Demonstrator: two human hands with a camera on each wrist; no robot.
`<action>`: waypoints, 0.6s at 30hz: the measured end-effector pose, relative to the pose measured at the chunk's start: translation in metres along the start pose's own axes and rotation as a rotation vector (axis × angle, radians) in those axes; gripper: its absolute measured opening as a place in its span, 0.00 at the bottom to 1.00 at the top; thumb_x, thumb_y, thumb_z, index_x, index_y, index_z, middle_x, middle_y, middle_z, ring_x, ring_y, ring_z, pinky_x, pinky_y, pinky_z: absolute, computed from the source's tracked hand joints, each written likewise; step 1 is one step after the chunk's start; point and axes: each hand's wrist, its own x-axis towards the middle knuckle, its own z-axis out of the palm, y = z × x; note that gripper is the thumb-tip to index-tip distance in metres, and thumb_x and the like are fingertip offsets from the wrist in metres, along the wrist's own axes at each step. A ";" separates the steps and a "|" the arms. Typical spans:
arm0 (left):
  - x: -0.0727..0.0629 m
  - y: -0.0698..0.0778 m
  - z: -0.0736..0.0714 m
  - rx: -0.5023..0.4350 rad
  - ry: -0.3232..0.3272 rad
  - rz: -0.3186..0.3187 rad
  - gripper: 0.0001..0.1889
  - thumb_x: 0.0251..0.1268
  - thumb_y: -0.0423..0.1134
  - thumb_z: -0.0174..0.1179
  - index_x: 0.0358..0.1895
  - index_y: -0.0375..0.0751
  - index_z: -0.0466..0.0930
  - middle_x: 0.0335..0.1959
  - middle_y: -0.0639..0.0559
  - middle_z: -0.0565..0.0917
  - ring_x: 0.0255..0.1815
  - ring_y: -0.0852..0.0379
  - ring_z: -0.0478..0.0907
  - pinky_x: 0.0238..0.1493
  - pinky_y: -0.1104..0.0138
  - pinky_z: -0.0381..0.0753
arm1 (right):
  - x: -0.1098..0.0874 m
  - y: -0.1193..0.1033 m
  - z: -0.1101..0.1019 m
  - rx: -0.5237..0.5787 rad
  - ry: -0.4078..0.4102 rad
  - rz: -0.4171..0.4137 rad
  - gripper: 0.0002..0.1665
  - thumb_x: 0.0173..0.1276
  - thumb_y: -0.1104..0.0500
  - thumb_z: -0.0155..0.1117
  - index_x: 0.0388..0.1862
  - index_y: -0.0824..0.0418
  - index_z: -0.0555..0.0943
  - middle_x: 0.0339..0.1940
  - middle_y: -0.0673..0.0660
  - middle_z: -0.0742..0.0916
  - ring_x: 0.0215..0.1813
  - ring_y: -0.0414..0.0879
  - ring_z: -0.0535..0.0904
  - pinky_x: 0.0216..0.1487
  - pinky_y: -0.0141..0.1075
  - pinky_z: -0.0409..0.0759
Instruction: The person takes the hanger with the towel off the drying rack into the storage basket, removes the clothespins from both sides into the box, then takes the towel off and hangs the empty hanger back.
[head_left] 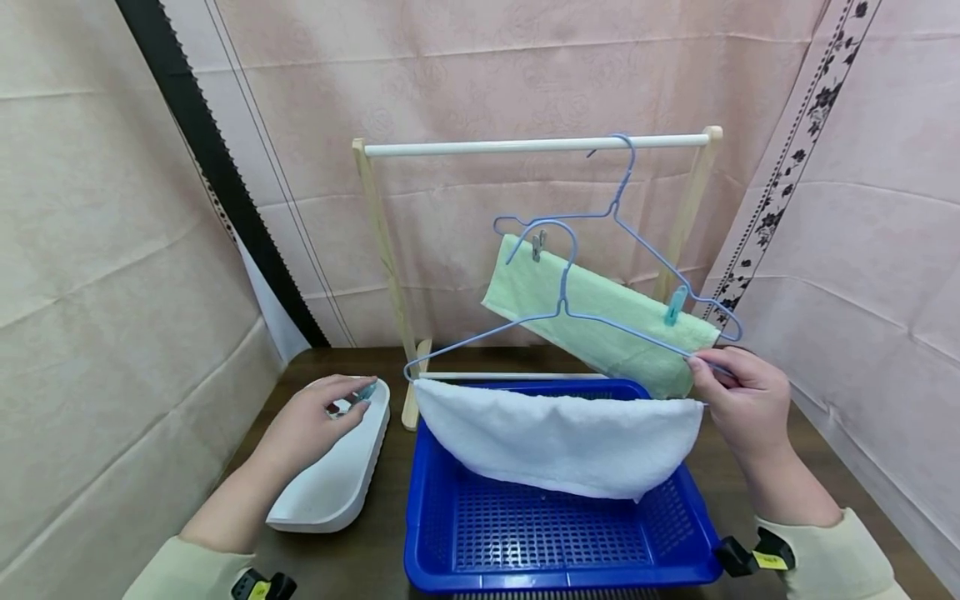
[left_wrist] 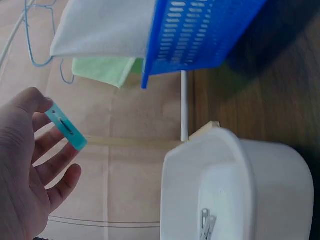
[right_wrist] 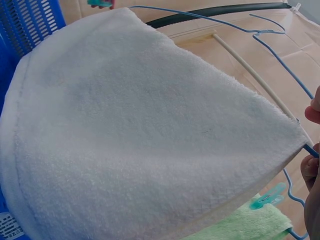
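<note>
My left hand [head_left: 311,421] pinches a teal clothespin [left_wrist: 66,128] between thumb and fingers, over the white tray [head_left: 322,498]. With the thumb and fingers of my right hand [head_left: 750,402] I grip the right end of a blue wire hanger [head_left: 564,279], held in front of the rack. A white towel [head_left: 555,437] hangs along this hanger's lower bar, sagging over the blue basket [head_left: 562,577]. In the right wrist view one corner of the white towel [right_wrist: 130,115] reaches up to the fingers.
Behind, a rack's white bar [head_left: 480,148] carries a second blue hanger [head_left: 626,187], tilted down to the right. A green towel [head_left: 585,308] is clipped to it by a grey clothespin [head_left: 537,247] and a teal one [head_left: 675,307]. Light clothespins [left_wrist: 207,227] lie in the tray.
</note>
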 end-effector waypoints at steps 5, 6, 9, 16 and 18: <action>0.001 -0.008 0.001 0.143 -0.075 -0.019 0.20 0.68 0.47 0.62 0.62 0.54 0.81 0.58 0.47 0.82 0.57 0.45 0.78 0.50 0.48 0.80 | -0.003 0.006 -0.003 -0.016 -0.005 0.008 0.04 0.53 0.81 0.65 0.28 0.79 0.84 0.24 0.42 0.81 0.21 0.34 0.65 0.24 0.21 0.67; 0.001 -0.009 0.001 0.175 -0.089 -0.021 0.20 0.68 0.47 0.62 0.62 0.54 0.81 0.58 0.47 0.82 0.56 0.45 0.79 0.50 0.48 0.80 | -0.003 0.007 -0.003 -0.018 -0.006 0.011 0.04 0.53 0.81 0.65 0.28 0.79 0.84 0.24 0.42 0.81 0.22 0.34 0.65 0.24 0.21 0.67; 0.003 -0.012 0.001 0.251 -0.121 0.001 0.20 0.66 0.47 0.63 0.61 0.53 0.82 0.56 0.46 0.83 0.56 0.45 0.79 0.50 0.47 0.80 | -0.004 0.009 -0.004 -0.020 -0.010 0.015 0.03 0.54 0.80 0.65 0.29 0.78 0.84 0.22 0.44 0.80 0.22 0.35 0.65 0.23 0.22 0.66; 0.008 -0.024 0.002 0.368 -0.163 0.070 0.19 0.62 0.44 0.66 0.57 0.48 0.85 0.50 0.48 0.85 0.53 0.46 0.81 0.51 0.48 0.80 | -0.005 0.011 -0.004 0.011 -0.012 0.010 0.04 0.53 0.81 0.65 0.28 0.79 0.84 0.19 0.45 0.76 0.21 0.35 0.64 0.22 0.23 0.64; 0.010 -0.028 0.004 0.386 -0.191 0.076 0.18 0.62 0.44 0.66 0.56 0.47 0.85 0.48 0.48 0.86 0.51 0.46 0.81 0.51 0.49 0.81 | -0.005 0.011 -0.003 0.021 -0.013 0.009 0.04 0.53 0.82 0.64 0.28 0.80 0.83 0.19 0.45 0.75 0.21 0.35 0.63 0.22 0.23 0.63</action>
